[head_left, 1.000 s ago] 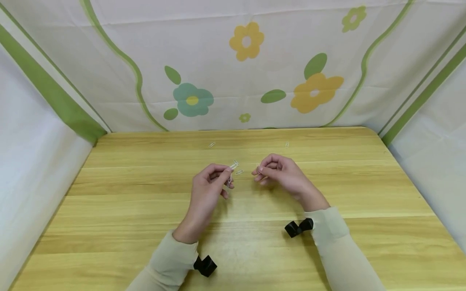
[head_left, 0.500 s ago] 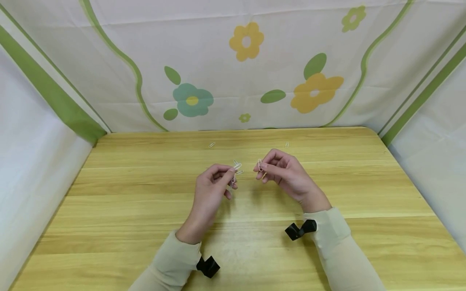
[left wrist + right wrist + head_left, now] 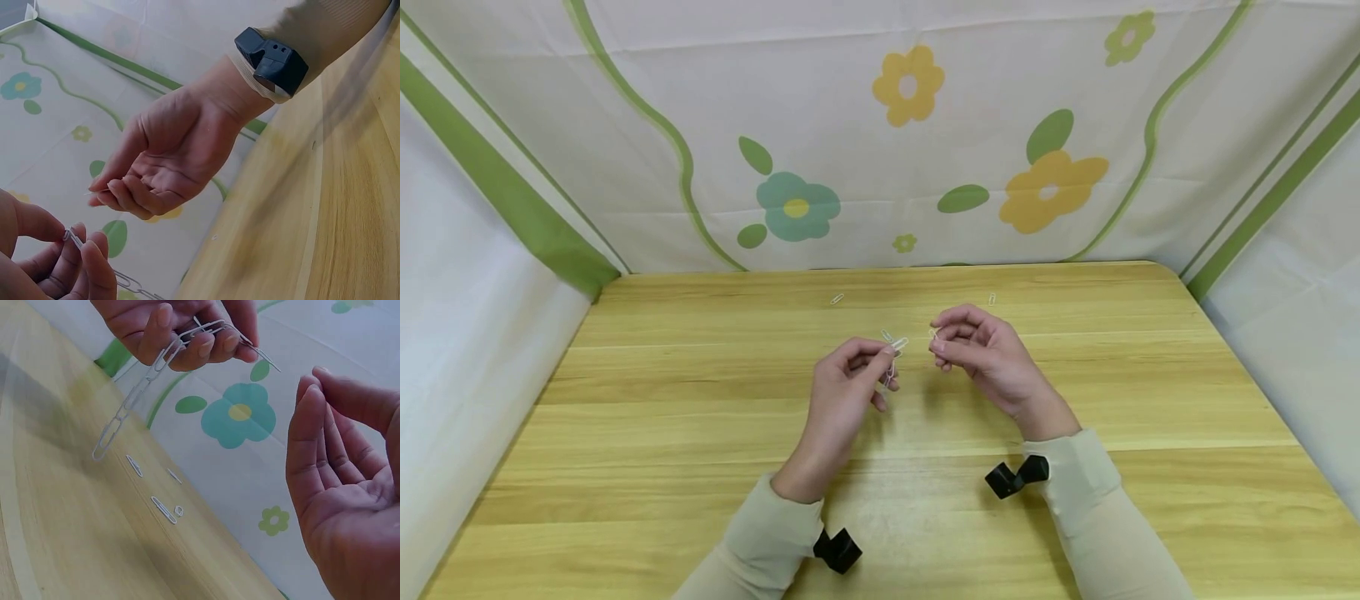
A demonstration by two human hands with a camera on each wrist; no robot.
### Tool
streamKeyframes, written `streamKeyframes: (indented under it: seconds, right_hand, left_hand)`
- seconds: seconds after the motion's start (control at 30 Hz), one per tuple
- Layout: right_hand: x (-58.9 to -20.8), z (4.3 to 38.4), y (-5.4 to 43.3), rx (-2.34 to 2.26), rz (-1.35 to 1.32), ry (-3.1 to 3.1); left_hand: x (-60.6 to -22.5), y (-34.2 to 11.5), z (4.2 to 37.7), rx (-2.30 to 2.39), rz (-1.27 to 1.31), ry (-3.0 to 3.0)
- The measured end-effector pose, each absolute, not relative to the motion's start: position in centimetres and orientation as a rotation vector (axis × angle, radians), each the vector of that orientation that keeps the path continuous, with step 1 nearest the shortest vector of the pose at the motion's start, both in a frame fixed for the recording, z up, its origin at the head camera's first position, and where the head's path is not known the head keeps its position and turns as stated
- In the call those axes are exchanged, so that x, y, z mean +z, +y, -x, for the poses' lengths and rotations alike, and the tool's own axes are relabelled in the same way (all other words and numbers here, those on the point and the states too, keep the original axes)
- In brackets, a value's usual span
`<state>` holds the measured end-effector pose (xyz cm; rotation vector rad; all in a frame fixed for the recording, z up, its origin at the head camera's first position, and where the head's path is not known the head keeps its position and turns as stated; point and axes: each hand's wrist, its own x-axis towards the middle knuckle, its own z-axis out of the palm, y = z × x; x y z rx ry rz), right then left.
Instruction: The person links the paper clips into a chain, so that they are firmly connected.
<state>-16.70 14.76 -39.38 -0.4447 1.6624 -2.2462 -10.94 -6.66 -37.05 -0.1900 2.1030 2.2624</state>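
My left hand (image 3: 850,387) pinches the end of a chain of linked white paper clips (image 3: 132,395) between thumb and fingers. One clip sticks out past the fingertips toward the right, while the other links drape over the fingers and hang below, as the right wrist view shows. Facing it across a small gap, my right hand (image 3: 988,358) pinches a single paper clip (image 3: 933,334) between thumb and forefinger. Most of that clip is hidden behind the fingertips. Both hands are raised over the wooden table (image 3: 700,433).
Loose paper clips lie on the table: one clip (image 3: 837,298) at the back left, another clip (image 3: 992,298) at the back right, and a clip (image 3: 887,336) just beyond the left fingertips. A flowered white cloth (image 3: 865,167) hangs behind the table's back edge.
My left hand has moved right with the chain, narrowing the gap. My right hand has risen slightly, and the clip in it has turned in the fingers.
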Motion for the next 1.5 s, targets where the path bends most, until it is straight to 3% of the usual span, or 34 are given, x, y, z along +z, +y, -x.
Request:
streamKeyframes:
  seconds: [1.5]
  right_hand:
    - [-39.29, 16.35, 13.84, -1.97, 0.368, 2.144]
  left_hand:
    - [-37.91, -6.1, 11.76, 2.218, 0.177, 2.081]
